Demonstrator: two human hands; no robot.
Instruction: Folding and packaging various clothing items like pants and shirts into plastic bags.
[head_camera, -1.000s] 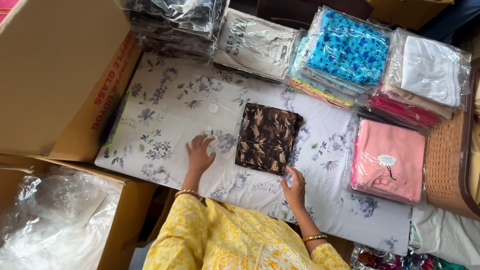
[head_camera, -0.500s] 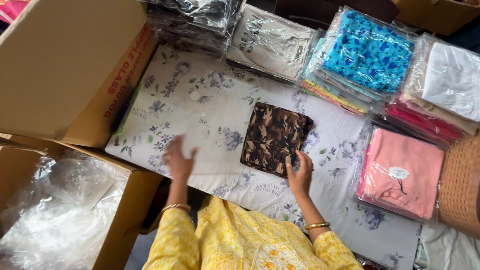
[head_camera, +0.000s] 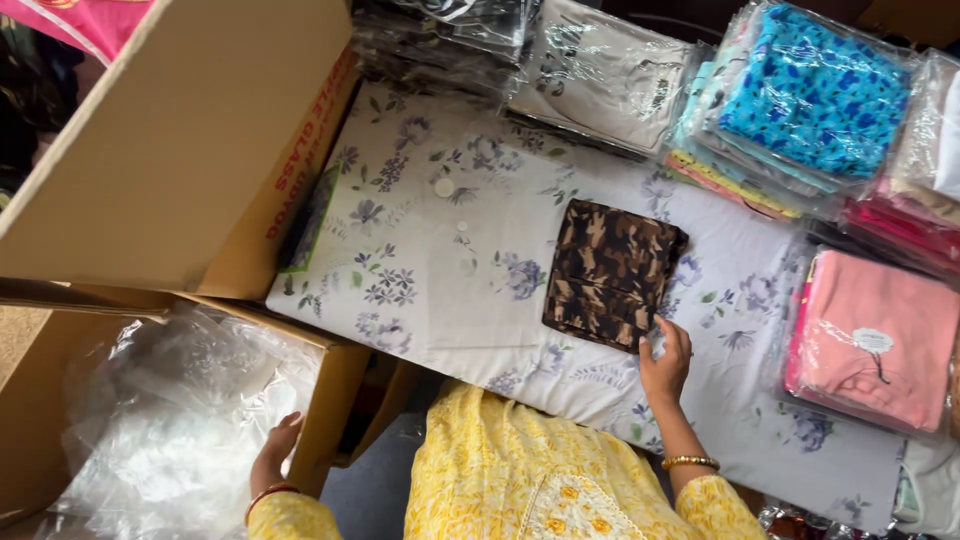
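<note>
Reaching into the box of clear plastic bags (head_camera: 170, 430), the left hand (head_camera: 275, 450) is open and empty. The right hand (head_camera: 665, 362) rests flat-fingered on the folded camouflage cloth (head_camera: 610, 272), gripping nothing; bagging it likely needs one bag pulled free.

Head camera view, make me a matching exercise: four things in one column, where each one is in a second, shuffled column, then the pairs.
Things:
1. left hand
2. right hand
3. brown patterned cloth
4. pink garment packet

Places:
A. far right of the floral sheet
B. at the box of clear plastic bags
C. middle of the sheet
D. touching the cloth's near corner

Pairs: 1-B, 2-D, 3-C, 4-A
</note>
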